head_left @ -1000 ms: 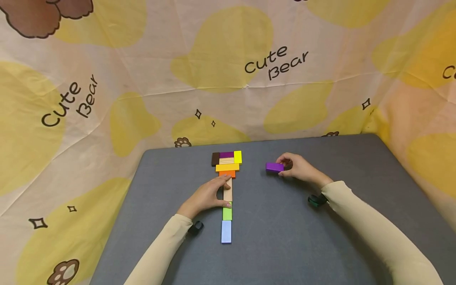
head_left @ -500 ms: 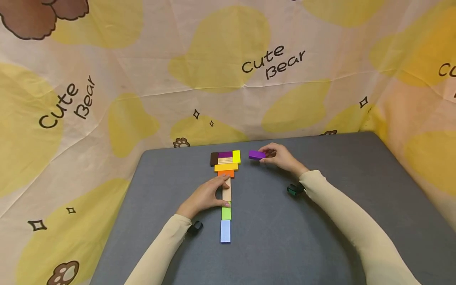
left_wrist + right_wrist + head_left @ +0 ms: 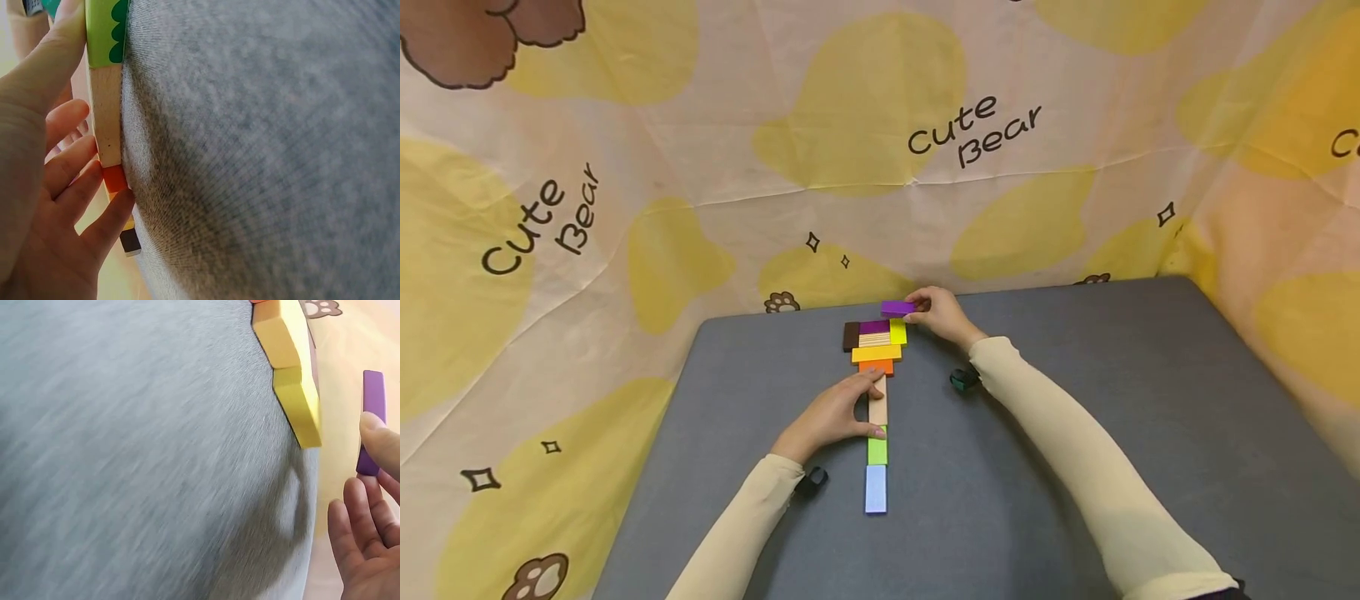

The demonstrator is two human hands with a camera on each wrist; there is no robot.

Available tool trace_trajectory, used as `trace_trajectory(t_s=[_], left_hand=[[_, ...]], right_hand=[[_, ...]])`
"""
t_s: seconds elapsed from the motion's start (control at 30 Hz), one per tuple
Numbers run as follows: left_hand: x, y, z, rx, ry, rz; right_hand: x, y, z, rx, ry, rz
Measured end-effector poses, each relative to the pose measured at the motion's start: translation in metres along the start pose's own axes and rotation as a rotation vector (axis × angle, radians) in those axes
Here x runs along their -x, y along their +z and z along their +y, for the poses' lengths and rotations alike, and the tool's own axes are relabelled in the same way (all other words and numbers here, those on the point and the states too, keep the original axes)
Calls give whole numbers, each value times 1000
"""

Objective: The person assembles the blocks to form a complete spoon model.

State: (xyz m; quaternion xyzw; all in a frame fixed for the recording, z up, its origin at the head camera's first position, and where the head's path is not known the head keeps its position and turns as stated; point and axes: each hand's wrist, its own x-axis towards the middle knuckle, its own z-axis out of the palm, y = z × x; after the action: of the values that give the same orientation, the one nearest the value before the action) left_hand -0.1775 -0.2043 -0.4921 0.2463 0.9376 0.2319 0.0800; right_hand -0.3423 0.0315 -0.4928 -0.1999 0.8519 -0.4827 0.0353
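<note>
My right hand (image 3: 943,316) pinches a purple block (image 3: 897,308) between thumb and fingers. In the right wrist view the purple block (image 3: 374,394) is held off the table, past the yellow block (image 3: 297,406). In the head view it is just behind the dark purple block (image 3: 874,327) and yellow block (image 3: 898,332) at the far end of a row. My left hand (image 3: 835,412) rests along the row's left side. Its thumb is at the green block (image 3: 877,451); its fingertips touch around the plain wooden block (image 3: 106,112) and orange block (image 3: 114,178).
The row lies flat on a grey table (image 3: 737,367). A light blue block (image 3: 876,489) ends it nearest me. A dark brown block (image 3: 851,336), a striped block (image 3: 874,340) and an amber block (image 3: 876,354) sit at the far end. A printed cloth (image 3: 850,125) hangs behind the table.
My right hand has carried the purple block left and away from me, from the row's right to behind its far end. My left hand has stayed at the row.
</note>
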Motion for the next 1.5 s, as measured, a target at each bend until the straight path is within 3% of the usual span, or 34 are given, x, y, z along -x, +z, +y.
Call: trace_trajectory(t_s=[0.53,1.5], left_hand=[[1,1,-3,-4,10,11],[-2,3,-1,-1,23,21]], right_hand=[[-23,33,-18,85,42,-15],[-30,39,-19,151,99,-63]])
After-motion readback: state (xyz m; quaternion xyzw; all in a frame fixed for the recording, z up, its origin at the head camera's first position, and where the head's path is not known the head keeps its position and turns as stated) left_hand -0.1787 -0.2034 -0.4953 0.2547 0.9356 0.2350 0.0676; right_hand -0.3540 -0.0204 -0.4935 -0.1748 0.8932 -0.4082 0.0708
